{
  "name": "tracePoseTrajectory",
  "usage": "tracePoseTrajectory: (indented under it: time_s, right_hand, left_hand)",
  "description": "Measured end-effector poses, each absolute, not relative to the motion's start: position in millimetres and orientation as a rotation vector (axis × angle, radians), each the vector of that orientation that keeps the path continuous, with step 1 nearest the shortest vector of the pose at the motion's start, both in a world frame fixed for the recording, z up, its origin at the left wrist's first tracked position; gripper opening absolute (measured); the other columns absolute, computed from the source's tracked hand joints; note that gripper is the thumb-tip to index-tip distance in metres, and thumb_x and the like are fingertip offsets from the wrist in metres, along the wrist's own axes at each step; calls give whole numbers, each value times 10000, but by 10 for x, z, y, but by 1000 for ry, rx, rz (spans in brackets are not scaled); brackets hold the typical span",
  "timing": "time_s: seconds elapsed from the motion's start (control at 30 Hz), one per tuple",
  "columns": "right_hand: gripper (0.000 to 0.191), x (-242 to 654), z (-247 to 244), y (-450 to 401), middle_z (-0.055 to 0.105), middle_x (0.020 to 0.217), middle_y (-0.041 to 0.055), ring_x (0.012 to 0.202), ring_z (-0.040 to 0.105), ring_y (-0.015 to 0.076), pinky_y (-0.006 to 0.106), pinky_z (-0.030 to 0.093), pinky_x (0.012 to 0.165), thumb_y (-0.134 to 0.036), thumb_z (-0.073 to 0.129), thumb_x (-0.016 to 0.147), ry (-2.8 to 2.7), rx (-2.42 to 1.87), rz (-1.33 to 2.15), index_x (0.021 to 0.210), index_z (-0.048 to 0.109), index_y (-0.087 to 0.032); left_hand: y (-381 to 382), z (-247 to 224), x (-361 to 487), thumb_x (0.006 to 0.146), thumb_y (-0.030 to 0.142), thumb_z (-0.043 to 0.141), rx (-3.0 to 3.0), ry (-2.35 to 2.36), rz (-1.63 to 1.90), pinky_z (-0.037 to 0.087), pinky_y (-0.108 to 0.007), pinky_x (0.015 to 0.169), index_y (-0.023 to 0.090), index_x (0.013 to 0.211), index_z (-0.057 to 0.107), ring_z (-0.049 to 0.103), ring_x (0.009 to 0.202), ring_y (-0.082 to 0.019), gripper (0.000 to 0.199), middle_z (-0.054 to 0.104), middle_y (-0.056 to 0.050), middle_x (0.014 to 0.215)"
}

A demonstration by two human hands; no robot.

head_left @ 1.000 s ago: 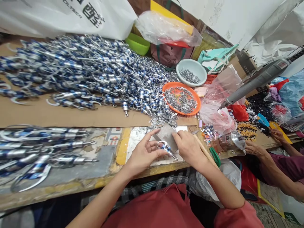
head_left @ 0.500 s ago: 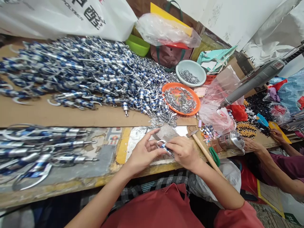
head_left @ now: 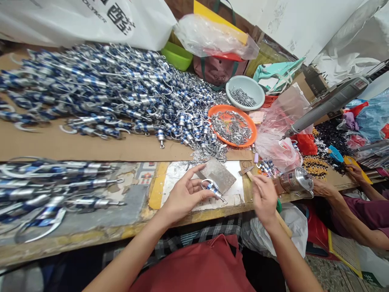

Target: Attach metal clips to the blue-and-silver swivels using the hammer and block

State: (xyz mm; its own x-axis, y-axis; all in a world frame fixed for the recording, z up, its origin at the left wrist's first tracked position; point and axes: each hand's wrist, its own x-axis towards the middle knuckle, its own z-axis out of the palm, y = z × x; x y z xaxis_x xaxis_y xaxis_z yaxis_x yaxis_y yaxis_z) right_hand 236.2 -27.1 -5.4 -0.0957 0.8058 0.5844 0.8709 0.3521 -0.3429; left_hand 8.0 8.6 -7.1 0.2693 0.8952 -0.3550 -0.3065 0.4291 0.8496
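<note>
In the head view, the left hand pinches 1 blue-and-silver piece at the near edge of the metal block, probably to steady it; the right hand wraps the hammer, seemingly for control.

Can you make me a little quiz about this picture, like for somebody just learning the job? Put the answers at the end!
1. What is the left hand holding?
2. True or false: the light blue bowl is closer to the left hand than the orange dish is.
3. Where is the wooden-handled hammer? A: in the left hand. B: in the right hand. C: in neither hand.

Key: 1. A blue-and-silver metal clip. 2. False; the orange dish is closer. 3. B.
</note>
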Motion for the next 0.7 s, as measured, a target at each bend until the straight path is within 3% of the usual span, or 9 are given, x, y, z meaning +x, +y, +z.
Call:
tracePoseTrajectory:
  time_s: [0.13, 0.23, 0.33, 0.5, 0.7]
  right_hand:
    - [336, 2797, -146, -281, 598, 1007, 131, 967, 557, 266, 418, 449, 829, -316, 506, 859, -2007, -2044, -176, 1147, 542, -146]
    - [292, 2871, -216, -261, 614, 903, 104, 875, 584, 247, 379, 465, 767, -327, 469, 875, -2163, -2198, -42, 1081, 570, -148]
    - [247, 2761, -171, -245, 608, 938, 83, 870, 587, 214, 336, 478, 746, -292, 432, 885, -2105, -2059, 65, 1062, 551, -168]
    - [383, 2408, 144, -346, 584, 1134, 77, 1023, 564, 179, 294, 478, 837, -176, 406, 896, -2218, -1525, 184, 1276, 417, -212]
    - [532, 2128, 336, -475, 610, 1032, 76, 883, 608, 163, 253, 518, 724, -45, 355, 853, -2466, -1388, 96, 1351, 362, -234]
  left_hand:
    - [93, -78, 78, 480, 213, 790, 751, 959, 914, 507, -248, 622, 150, 1274, 359, 616, 651, -131, 906, 605, 45, 675]
    - [92, -64, 81, 483, 208, 787, 759, 957, 919, 508, -242, 631, 148, 1262, 371, 622, 663, -130, 886, 606, 46, 673]
    - [89, -47, 83, 491, 215, 780, 761, 967, 912, 512, -252, 604, 157, 1252, 377, 631, 648, -143, 863, 603, 48, 671]
    - [87, -24, 80, 469, 222, 783, 763, 992, 905, 522, -272, 615, 159, 1241, 386, 642, 655, -161, 870, 611, 46, 662]
    - [83, -23, 89, 469, 239, 780, 781, 1020, 911, 534, -316, 665, 160, 1246, 389, 650, 668, -178, 874, 632, 26, 683]
